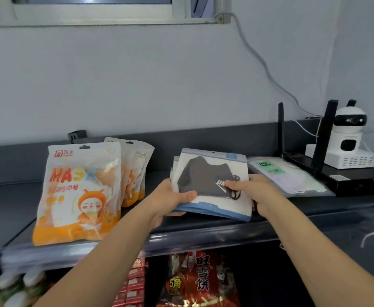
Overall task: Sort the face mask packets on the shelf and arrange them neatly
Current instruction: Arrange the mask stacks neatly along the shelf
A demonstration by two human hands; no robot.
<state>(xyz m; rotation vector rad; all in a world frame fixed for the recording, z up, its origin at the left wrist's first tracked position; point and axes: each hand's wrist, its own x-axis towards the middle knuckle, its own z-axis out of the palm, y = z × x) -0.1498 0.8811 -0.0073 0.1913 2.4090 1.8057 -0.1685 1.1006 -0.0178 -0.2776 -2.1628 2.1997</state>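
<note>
A stack of clear packets with black masks and blue edges (206, 173) sits tilted at the middle of the dark top shelf (11, 209). My left hand (170, 200) grips the stack's lower left corner, thumb on top. My right hand (254, 191) holds its right side, thumb over the top packet. At the left, a large orange "MASK" packet (79, 193) stands upright, with two similar orange packets (135, 171) behind it. To the right of the stack lies a flat packet of pale masks with a green label (286, 176).
A black router with antennas (345, 180) and a white security camera (348, 138) stand at the shelf's right end, with cables running up the wall. Below the shelf's front lip hang red snack packets (199, 280), with bottles (11, 286) at the lower left.
</note>
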